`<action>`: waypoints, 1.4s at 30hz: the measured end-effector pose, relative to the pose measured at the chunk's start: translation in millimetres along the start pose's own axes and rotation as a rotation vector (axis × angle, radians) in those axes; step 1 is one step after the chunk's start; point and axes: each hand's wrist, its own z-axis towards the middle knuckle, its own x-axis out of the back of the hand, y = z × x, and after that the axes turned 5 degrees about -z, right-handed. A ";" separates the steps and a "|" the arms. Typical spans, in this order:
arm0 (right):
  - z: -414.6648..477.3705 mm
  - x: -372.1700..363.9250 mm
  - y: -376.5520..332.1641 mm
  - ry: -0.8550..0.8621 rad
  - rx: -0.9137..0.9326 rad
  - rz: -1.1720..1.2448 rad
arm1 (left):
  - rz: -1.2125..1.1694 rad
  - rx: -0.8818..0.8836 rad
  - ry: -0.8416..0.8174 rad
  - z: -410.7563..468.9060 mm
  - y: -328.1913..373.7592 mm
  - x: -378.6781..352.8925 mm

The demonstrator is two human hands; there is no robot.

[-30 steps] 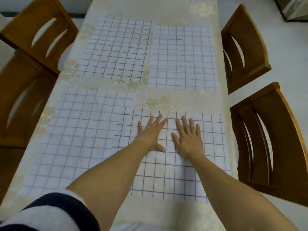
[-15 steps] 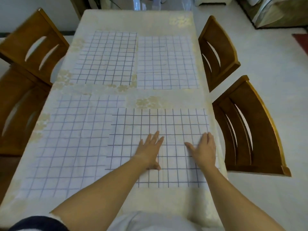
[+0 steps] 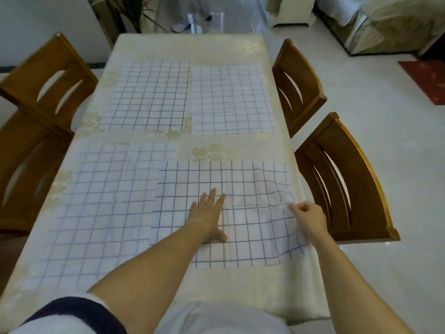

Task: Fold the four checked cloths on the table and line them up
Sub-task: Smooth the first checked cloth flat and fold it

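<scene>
While two wooden chairs stand along the left side of the table (image 3: 187,47), the near-left chair (image 3: 24,169) and the far-left chair (image 3: 48,85), four checked cloths lie unfolded on its cream, flower-patterned cover. The near-left cloth (image 3: 96,208) is the palest of the near pair and lies flat, close to the left table edge. Beyond it, across a bare strip of cover, the far-left cloth (image 3: 147,97) lies flat, with the far-right cloth (image 3: 231,100) just beside it on the right, their edges almost meeting.

The near-right cloth (image 3: 252,227) has darker lines, and its left edge overlaps the right part of the near-left cloth. The left hand (image 3: 208,215) rests palm down near the middle of this cloth, fingers straight and slightly fanned, thumb out to the right. At the cloth's right edge, by the right side of the table, the right hand (image 3: 309,214) has its fingers curled and pinches the hem, which is raised a little and rippled there.

Right of the table stand the near-right chair (image 3: 349,179) and the far-right chair (image 3: 298,85).
</scene>
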 end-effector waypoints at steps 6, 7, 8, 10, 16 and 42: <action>-8.7 18.3 -30.5 -0.240 -0.201 0.267 | -0.044 0.048 -0.038 3.4 -6.2 2.2; -8.4 20.7 -32.1 -0.254 -0.232 0.260 | -0.051 0.052 -0.046 3.8 -5.9 1.7; -8.8 23.2 -32.9 -0.266 -0.235 0.236 | -0.056 0.054 -0.055 3.7 -5.4 1.7; -10.7 28.1 -36.5 -0.295 -0.165 0.196 | -0.056 0.056 -0.073 3.9 -4.0 3.2; -31.7 26.4 -73.0 -0.244 0.154 0.098 | -0.050 0.078 -0.061 9.4 -0.7 0.5; -75.3 -227.7 -154.9 -0.422 0.702 -0.207 | -0.816 0.347 0.460 -54.4 -163.7 -3.5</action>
